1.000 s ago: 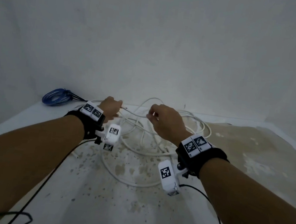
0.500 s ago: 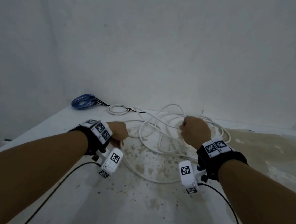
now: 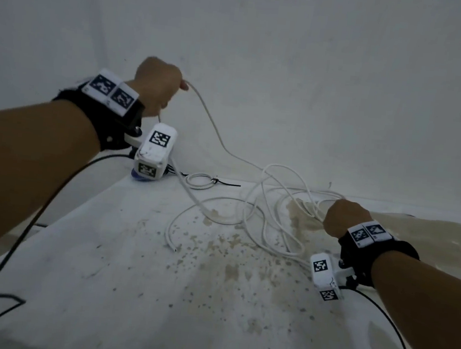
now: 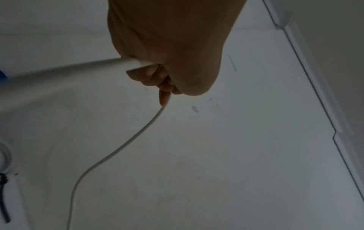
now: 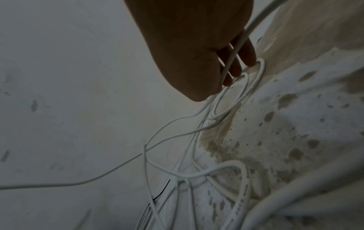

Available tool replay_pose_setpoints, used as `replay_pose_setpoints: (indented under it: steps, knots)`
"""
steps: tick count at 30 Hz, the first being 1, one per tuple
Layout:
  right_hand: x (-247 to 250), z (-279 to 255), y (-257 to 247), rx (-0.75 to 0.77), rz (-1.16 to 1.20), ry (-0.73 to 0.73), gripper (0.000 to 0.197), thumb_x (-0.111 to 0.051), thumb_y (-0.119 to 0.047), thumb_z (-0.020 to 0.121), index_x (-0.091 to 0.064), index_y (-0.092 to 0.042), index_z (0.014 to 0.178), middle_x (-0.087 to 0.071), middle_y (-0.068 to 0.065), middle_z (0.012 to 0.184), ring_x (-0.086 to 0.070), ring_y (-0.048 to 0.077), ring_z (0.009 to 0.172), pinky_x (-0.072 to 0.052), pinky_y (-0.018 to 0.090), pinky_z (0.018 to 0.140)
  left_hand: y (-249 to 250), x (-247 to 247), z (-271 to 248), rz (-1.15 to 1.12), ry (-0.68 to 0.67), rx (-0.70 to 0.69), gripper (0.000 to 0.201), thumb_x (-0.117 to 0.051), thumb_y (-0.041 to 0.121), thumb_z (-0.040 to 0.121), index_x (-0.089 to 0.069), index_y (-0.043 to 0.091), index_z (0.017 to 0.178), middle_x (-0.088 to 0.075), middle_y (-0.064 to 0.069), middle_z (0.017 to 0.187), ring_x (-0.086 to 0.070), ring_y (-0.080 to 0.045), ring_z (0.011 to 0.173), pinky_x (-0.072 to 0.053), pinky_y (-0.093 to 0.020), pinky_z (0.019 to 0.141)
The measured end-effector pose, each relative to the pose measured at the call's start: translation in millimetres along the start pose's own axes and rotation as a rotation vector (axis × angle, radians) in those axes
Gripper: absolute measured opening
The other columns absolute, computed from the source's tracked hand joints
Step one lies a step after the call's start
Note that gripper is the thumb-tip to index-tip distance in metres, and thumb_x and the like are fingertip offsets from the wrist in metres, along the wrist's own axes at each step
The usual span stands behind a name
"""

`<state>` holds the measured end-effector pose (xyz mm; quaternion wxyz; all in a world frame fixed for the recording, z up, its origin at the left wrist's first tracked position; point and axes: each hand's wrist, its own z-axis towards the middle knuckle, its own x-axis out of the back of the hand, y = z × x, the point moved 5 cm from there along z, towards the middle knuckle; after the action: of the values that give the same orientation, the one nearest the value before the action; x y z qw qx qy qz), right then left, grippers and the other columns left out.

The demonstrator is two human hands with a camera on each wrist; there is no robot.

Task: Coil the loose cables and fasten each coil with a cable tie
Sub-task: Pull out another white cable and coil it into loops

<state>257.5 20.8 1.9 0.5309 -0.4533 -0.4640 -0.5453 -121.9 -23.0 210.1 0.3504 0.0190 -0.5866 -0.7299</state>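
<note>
Left hand [image 3: 159, 87] raised above table [image 3: 98, 288], fist clenched round white cable [image 3: 247, 221]; cable leaves grip at both sides, one run sagging down to loose tangle on table. Right hand [image 3: 342, 218] low at tangle's right edge, fingers [image 5: 250, 52] curled round one strand, tips touching loops. Small tied coil [image 3: 200, 181] near far edge

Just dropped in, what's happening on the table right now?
A person is untangling a loose white cable. The left hand grips one stretch, raised above the table. The right hand is down in the tangle with a strand between its fingers. A small coil, already tied, lies at the back. Nothing of the loose cable is coiled yet.
</note>
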Motion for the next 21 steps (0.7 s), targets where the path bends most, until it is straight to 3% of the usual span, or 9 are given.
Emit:
replay_pose_setpoints:
  steps: [3, 6, 8, 10, 12, 15, 17, 20, 21]
  knots:
    - [2, 6, -7, -0.079, 0.083, 0.051, 0.039, -0.051, -0.044, 0.093, -0.063, -0.010, 0.109, -0.062, 0.016, 0.121, -0.058, 0.036, 0.110, -0.047, 0.043, 0.093, 16, 8, 4, -0.116, 0.044, -0.020, 0.035, -0.041, 0.012, 0.094, -0.061, 0.010, 0.066, -0.041, -0.002, 0.052, -0.030, -0.013, 0.045, -0.023, -0.014, 0.038]
    - [6, 19, -29, -0.010, 0.166, 0.102, 0.043, -0.056, -0.036, 0.092, -0.055, -0.006, 0.122, -0.051, 0.021, 0.128, -0.053, 0.039, 0.115, -0.045, 0.043, 0.097, 28, 12, 3, -0.226, 0.105, -0.001, 0.036, -0.038, 0.014, 0.094, -0.061, 0.010, 0.065, -0.037, 0.000, 0.045, -0.027, -0.013, 0.040, -0.022, -0.014, 0.041]
    - [3, 27, -45, 0.090, 0.271, 0.037, 0.049, -0.059, -0.033, 0.093, -0.047, -0.006, 0.132, -0.044, 0.022, 0.134, -0.056, 0.038, 0.114, -0.047, 0.041, 0.095, 35, 16, 2, -0.319, 0.122, 0.017, 0.035, -0.037, 0.015, 0.094, -0.060, 0.010, 0.068, -0.033, 0.000, 0.048, -0.023, -0.013, 0.037, -0.020, -0.016, 0.042]
    - [-5, 33, -56, 0.146, 0.352, -0.041, 0.059, -0.063, -0.030, 0.091, -0.037, -0.011, 0.141, -0.043, 0.019, 0.137, -0.063, 0.034, 0.100, -0.054, 0.038, 0.082, 41, 18, 0, -0.416, 0.085, 0.007, 0.031, -0.038, 0.014, 0.094, -0.059, 0.010, 0.072, -0.031, 0.003, 0.045, -0.021, -0.011, 0.035, -0.018, -0.018, 0.041]
    - [-18, 35, -60, 0.114, 0.504, -0.107, 0.065, -0.062, -0.025, 0.092, -0.029, -0.015, 0.146, -0.054, 0.017, 0.129, -0.069, 0.029, 0.077, -0.058, 0.036, 0.061, 44, 20, -2, -0.500, 0.043, -0.028, 0.028, -0.039, 0.015, 0.094, -0.059, 0.010, 0.075, -0.029, 0.007, 0.042, -0.019, -0.009, 0.035, -0.017, -0.019, 0.039]
    - [-35, 34, -70, 0.061, 0.693, -0.192, 0.050, -0.058, -0.026, 0.096, -0.038, -0.014, 0.140, -0.065, 0.018, 0.108, -0.070, 0.030, 0.072, -0.061, 0.040, 0.061, 45, 28, -2, -0.575, 0.022, -0.047, 0.027, -0.040, 0.016, 0.095, -0.058, 0.011, 0.076, -0.028, 0.008, 0.043, -0.018, -0.008, 0.037, -0.016, -0.021, 0.038]
    - [-35, 35, -81, 0.064, 0.830, -0.194, 0.031, -0.055, -0.030, 0.099, -0.052, -0.011, 0.123, -0.066, 0.016, 0.109, -0.066, 0.026, 0.070, -0.059, 0.039, 0.062, 40, 32, 0, -0.608, 0.027, -0.039, 0.027, -0.041, 0.016, 0.096, -0.059, 0.011, 0.076, -0.027, 0.008, 0.044, -0.017, -0.008, 0.038, -0.015, -0.021, 0.038]
    - [-40, 41, -101, 0.106, 0.950, -0.272, 0.033, -0.065, -0.035, 0.094, -0.049, -0.019, 0.117, -0.063, 0.012, 0.111, -0.068, 0.025, 0.077, -0.054, 0.032, 0.055, 35, 34, 5, -0.665, 0.013, -0.036, 0.028, -0.041, 0.018, 0.097, -0.059, 0.011, 0.076, -0.026, 0.008, 0.047, -0.017, -0.009, 0.039, -0.015, -0.021, 0.038]
    - [-43, 45, -103, 0.099, 0.916, -0.231, 0.035, -0.068, -0.035, 0.091, -0.048, -0.020, 0.116, -0.062, 0.012, 0.110, -0.069, 0.028, 0.082, -0.052, 0.031, 0.057, 34, 34, 6, -0.684, 0.002, -0.040, 0.029, -0.041, 0.018, 0.098, -0.059, 0.011, 0.076, -0.026, 0.007, 0.048, -0.016, -0.009, 0.040, -0.016, -0.021, 0.037]
